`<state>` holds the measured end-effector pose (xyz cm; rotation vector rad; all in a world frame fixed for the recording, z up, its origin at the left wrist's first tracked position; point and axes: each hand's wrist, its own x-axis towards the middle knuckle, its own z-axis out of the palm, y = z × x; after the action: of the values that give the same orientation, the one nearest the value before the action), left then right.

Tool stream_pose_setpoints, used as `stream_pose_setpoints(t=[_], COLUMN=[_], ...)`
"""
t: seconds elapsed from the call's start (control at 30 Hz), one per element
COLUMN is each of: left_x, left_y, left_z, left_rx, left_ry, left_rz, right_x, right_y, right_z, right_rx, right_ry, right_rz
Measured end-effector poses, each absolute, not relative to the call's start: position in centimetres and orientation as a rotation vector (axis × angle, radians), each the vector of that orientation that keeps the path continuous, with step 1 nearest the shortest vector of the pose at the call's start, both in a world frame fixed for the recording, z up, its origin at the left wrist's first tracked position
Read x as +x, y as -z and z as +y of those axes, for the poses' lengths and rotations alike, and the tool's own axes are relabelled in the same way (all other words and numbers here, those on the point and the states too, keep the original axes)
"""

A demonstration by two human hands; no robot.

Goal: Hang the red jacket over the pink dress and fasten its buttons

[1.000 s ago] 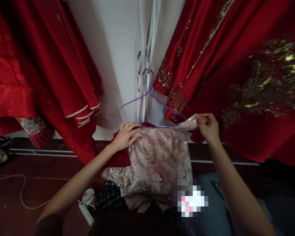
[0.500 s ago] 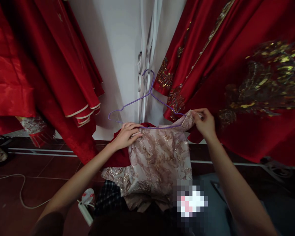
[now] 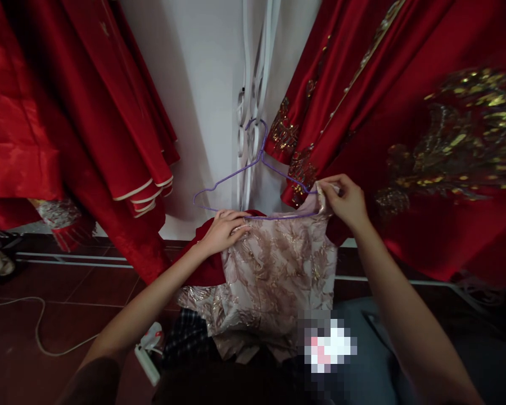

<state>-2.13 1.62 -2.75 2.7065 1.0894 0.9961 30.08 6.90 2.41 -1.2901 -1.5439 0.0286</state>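
A pale pink and gold brocade dress (image 3: 278,264) lies over my lap, its neckline along the lower bar of a purple wire hanger (image 3: 240,170). My right hand (image 3: 346,199) pinches the dress's right shoulder, which is drawn over the hanger's right arm. At the neckline's left side, my left hand (image 3: 227,230) is closed on the dress's top edge, close to the hanger's bar. The hanger's left end sticks out bare beyond my left fingers. The dress's left shoulder piece hangs low at the left.
Red garments (image 3: 122,112) hang at the left, and red gold-sequined garments (image 3: 405,140) at the right. White scrolled metalwork (image 3: 247,112) stands between them before a pale wall. A power strip (image 3: 147,364) and a white cable (image 3: 37,326) lie on the dark red tiled floor.
My right hand has moved slightly left and up, pulling the dress's shoulder further onto the hanger's right arm. The hanger and my left hand have shifted a little to the right.
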Motion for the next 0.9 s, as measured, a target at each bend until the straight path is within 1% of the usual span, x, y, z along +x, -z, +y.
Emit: stream_pose_setpoints(t=[0.17,0.3,0.47,0.6,0.7,0.83,0.9], left_x=[-2.0,-1.5,0.0,0.1,-1.8,-6.6,-9.0], left_y=[2.3,2.3,2.8,2.7,3.1,5.0,6.2], left_z=[1.8,1.7,1.5,1.6,2.6,4.7,5.5], left_rx=[2.729,2.638,2.480,2.427,2.340,1.924,1.775], left_ry=[-0.953,-0.974,-1.047,-1.106,-1.281,-1.706,-1.706], left_rz=[1.142,1.054,0.982,0.939,0.944,1.349,1.444], right_x=[31.0,30.9,28.2,25.8,25.2,25.3,25.4], right_y=[-2.9,-3.5,-4.8,-4.9,-4.6,-4.7,-5.0], right_z=[5.2,5.0,5.9,5.8,5.6,5.3,5.3], right_rx=[-1.277,-1.306,-1.314,-1.304,-1.308,-1.294,-1.303], right_ry=[-0.059,-0.090,0.059,0.130,0.168,0.191,0.195], right_rz=[-1.470,-1.530,-1.639,-1.609,-1.594,-1.593,-1.589])
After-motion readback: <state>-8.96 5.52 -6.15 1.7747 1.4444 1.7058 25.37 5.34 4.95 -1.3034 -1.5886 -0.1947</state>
